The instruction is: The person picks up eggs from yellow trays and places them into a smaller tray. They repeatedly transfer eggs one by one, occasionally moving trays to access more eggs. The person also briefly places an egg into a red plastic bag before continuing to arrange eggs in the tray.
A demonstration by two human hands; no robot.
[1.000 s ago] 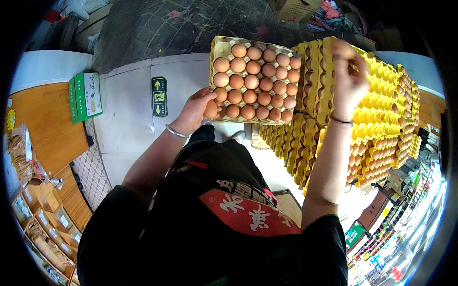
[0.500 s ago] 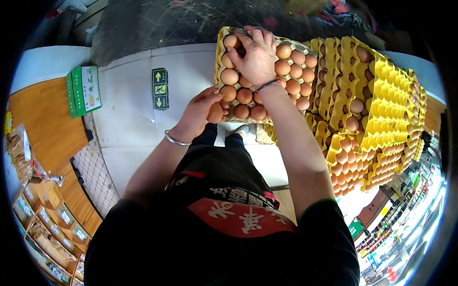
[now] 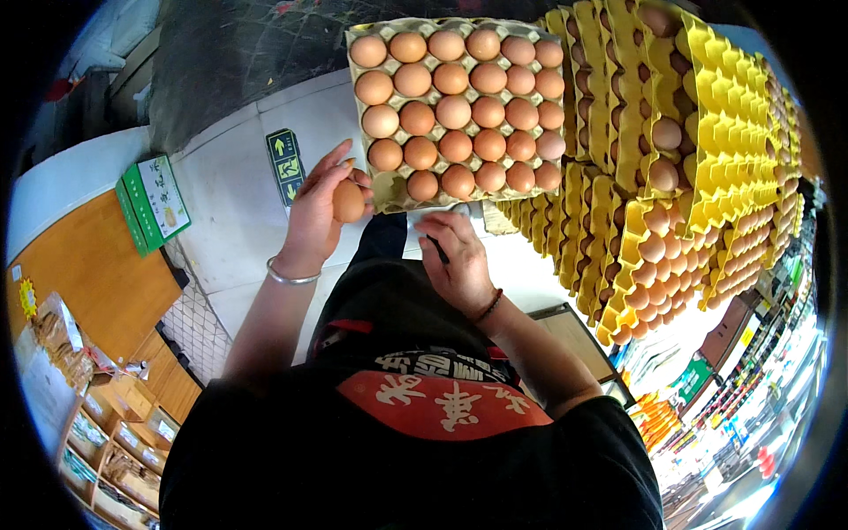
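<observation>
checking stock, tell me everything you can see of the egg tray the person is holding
The egg tray is a greyish moulded-pulp flat with cupped pockets, nearly full of brown eggs; the near-left corner pocket is empty. It is held level before yellow tray stacks. The left hand, holding one egg, touches its corner; the right hand is under its near edge.

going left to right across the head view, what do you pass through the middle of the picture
green box → green floor sign with arrows → left hand holding a brown egg → grey tray of brown eggs → right hand under the tray's near edge → stacked yellow egg trays
</observation>
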